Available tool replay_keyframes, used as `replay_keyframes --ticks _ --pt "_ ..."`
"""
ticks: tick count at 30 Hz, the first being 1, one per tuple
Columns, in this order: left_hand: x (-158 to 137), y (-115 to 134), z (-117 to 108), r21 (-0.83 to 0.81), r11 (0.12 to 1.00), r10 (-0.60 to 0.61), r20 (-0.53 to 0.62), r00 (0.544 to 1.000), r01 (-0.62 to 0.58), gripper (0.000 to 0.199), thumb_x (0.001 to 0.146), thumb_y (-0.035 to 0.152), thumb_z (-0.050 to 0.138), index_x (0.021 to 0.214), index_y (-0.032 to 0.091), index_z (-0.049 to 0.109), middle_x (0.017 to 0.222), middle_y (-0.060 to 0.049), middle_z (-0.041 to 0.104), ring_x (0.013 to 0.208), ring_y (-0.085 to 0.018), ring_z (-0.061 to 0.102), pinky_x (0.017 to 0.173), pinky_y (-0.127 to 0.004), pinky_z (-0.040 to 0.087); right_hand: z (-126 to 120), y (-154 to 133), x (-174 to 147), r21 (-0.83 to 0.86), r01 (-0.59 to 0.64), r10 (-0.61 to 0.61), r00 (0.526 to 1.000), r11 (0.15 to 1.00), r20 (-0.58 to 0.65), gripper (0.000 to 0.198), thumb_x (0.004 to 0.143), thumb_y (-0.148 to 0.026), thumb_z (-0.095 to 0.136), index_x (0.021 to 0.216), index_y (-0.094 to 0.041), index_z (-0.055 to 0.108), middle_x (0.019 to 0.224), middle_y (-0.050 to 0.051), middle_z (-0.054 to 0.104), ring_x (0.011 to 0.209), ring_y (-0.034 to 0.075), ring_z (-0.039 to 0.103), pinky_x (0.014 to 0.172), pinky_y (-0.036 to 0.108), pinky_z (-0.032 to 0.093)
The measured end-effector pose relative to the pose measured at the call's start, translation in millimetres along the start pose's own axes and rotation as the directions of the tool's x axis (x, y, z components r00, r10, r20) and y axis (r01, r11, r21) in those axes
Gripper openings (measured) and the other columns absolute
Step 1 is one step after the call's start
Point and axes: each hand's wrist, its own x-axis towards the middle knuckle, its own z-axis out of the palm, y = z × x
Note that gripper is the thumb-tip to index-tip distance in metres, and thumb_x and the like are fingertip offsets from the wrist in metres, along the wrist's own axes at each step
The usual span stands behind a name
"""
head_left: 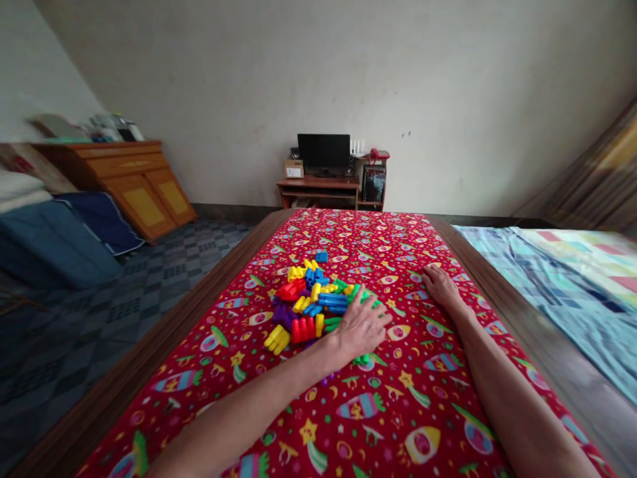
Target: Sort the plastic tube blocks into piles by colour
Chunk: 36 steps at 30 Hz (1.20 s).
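A heap of plastic building blocks lies on the red patterned cloth (348, 411), with red blocks (303, 329), yellow blocks (277, 339), purple blocks (283, 315) and blue blocks (332, 302) mixed together. My left hand (363, 324) rests palm down with spread fingers over the heap's right side. Green blocks (365, 296) show around its fingers, and it partly hides those beneath. To the right, apart from the blocks, my right hand (442, 287) lies on the cloth with its fingers loosely extended. Nothing shows in it. A single blue block (321, 256) sits just beyond the heap.
The cloth covers a long dark wooden table (233, 265). Beyond its far end stands a desk (318, 187) with a monitor (324, 151). A wooden cabinet (139, 186) is at the left. Light blue bedding (537, 292) lies along the right side.
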Motion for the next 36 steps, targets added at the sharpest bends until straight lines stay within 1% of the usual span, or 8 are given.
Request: replay_keyframes --ticks 9,13,16,18,20,25,31,36 --pt "-71 -101 -38 -0.018 0.966 -0.259 -0.007 0.966 0.258 0.03 0.095 0.032 0.047 0.119 0.024 0.064 0.127 -0.004 0.064 0.118 -0.022 0.056 0.116 -0.048 0.024 2 0 0 -0.03 -0.009 0.008 0.999 1.0 -0.037 0.033 0.092 -0.029 0.035 0.093 -0.017 0.066 0.091 0.011 0.063 0.09 0.024 0.058 0.084 0.035 0.046" --pt "-98 -75 -55 -0.097 0.966 -0.242 -0.016 0.97 0.239 0.041 0.098 0.043 0.041 0.131 0.025 0.056 0.144 -0.006 0.05 0.134 -0.027 0.042 0.115 -0.05 0.024 3 -3 0 -0.059 -0.016 0.013 0.999 0.998 -0.052 0.031 0.092 -0.029 0.037 0.093 -0.018 0.067 0.093 0.012 0.064 0.091 0.024 0.058 0.085 0.036 0.046" --pt "-106 -32 -55 -0.164 0.986 0.021 0.094 0.995 -0.005 0.052 0.093 0.061 0.041 0.138 0.035 0.048 0.152 0.002 0.04 0.143 -0.031 0.025 0.117 -0.056 0.016 3 -4 0 -0.082 -0.023 0.018 0.998 0.996 -0.063 0.032 0.092 -0.027 0.037 0.094 -0.018 0.067 0.095 0.012 0.065 0.096 0.025 0.058 0.088 0.037 0.045" --pt "-103 -19 -46 -0.168 0.983 0.106 0.141 0.984 -0.081 0.048 0.095 0.058 0.037 0.137 0.036 0.048 0.151 0.003 0.042 0.143 -0.03 0.024 0.118 -0.056 0.011 3 -5 0 -0.09 -0.021 0.016 0.998 0.996 -0.063 0.032 0.092 -0.026 0.037 0.095 -0.018 0.067 0.095 0.012 0.066 0.096 0.025 0.058 0.089 0.038 0.045" --pt "-94 -27 -36 -0.108 0.994 0.049 0.144 0.988 -0.033 0.042 0.097 0.052 0.037 0.134 0.036 0.05 0.149 0.002 0.045 0.143 -0.03 0.025 0.117 -0.057 0.009 3 -5 0 -0.098 -0.016 0.011 0.998 0.995 -0.054 0.031 0.092 -0.026 0.037 0.095 -0.018 0.067 0.095 0.012 0.066 0.094 0.024 0.059 0.089 0.038 0.045" --pt "-70 -92 -23 0.066 0.971 -0.235 0.092 0.968 0.23 0.036 0.094 0.041 0.048 0.127 0.031 0.058 0.138 -0.002 0.056 0.137 -0.032 0.037 0.114 -0.059 0.018 3 -3 0 -0.121 -0.002 -0.002 0.999 0.993 -0.033 0.032 0.093 -0.026 0.035 0.092 -0.016 0.065 0.094 0.013 0.065 0.091 0.024 0.06 0.086 0.037 0.046" --pt "-27 -156 -34 -0.035 0.927 -0.373 -0.024 0.927 0.372 0.033 0.094 0.041 0.048 0.115 0.02 0.063 0.121 -0.009 0.064 0.115 -0.023 0.057 0.102 -0.038 0.041 4 -2 -1 -0.114 0.003 -0.008 0.999 0.993 -0.041 0.032 0.093 -0.027 0.035 0.093 -0.015 0.064 0.097 0.013 0.065 0.093 0.024 0.06 0.087 0.035 0.046" --pt "13 -198 -31 -0.122 0.869 -0.438 0.264 0.859 0.48 0.043 0.091 0.047 0.048 0.128 0.027 0.055 0.125 -0.003 0.065 0.114 -0.021 0.058 0.097 -0.033 0.045 2 -3 -1 -0.099 -0.005 0.001 0.999 0.995 -0.041 0.032 0.094 -0.028 0.035 0.092 -0.018 0.064 0.095 0.011 0.065 0.092 0.023 0.06 0.086 0.033 0.046"
